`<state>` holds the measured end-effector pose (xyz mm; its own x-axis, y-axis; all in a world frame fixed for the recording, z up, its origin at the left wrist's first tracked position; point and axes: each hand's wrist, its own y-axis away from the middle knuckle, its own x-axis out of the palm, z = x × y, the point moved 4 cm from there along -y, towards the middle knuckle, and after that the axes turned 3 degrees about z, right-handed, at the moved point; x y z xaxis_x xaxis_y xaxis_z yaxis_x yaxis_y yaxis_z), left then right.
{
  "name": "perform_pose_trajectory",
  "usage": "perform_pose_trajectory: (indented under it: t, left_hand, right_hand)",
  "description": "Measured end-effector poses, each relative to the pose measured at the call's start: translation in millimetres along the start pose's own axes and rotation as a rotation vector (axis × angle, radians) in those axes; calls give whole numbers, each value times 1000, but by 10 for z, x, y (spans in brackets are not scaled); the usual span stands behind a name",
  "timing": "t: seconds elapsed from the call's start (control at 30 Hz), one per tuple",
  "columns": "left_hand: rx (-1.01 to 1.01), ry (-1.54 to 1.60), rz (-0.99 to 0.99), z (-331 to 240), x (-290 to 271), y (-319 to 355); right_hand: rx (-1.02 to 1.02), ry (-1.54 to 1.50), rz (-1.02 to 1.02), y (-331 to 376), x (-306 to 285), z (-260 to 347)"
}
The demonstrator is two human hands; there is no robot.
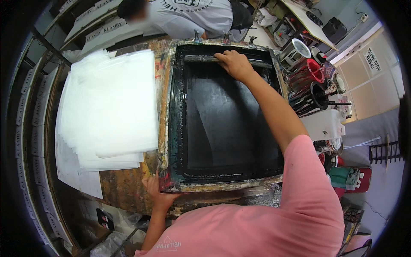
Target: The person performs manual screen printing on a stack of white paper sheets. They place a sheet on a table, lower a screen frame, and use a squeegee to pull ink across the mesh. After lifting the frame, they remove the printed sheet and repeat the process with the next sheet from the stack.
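Note:
A screen printing frame (163,128) with a paint-stained wooden border lies in front of me, its mesh dark with black ink. At its far end my right hand (233,64) grips a long squeegee (199,58), which lies across the mesh. My left hand (157,191) is at the near left corner of the frame, fingers at the left side and thumb along the near edge. Left of the frame rests a large uneven stack of white sheets (113,103). Whatever lies beneath the screen is hidden.
Metal clamps (252,40) stand along the frame's far edge. Ink-stained pots, including a red one (306,73) and a black one (314,96), crowd the right side near a white plastic container (325,124). Racks (38,115) line the left. Another person (192,19) bends over beyond the table.

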<state>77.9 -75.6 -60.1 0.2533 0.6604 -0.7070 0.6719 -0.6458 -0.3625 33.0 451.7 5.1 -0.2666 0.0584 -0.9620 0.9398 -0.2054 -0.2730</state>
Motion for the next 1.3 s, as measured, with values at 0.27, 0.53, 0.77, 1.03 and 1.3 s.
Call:
perform_pose_trajectory:
  t: [0.27, 0.53, 0.77, 1.03, 1.3]
  left_hand:
    - [-105, -151, 176, -20, -67, -33]
    - [-169, -146, 199, -37, -65, -23]
    - [-340, -172, 263, -112, -69, -58]
    - [-90, -137, 56, -26, -34, -34]
    - [-221, 728, -121, -497, -259, -328]
  right_hand:
    - [13, 79, -124, 298, 31, 306]
    - [23, 7, -101, 1297, -172, 1018]
    - [98, -173, 17, 2567, -802, 2057]
    - [132, -160, 251, 2687, -1162, 2263]
    - [182, 65, -202, 2751, -1782, 2616]
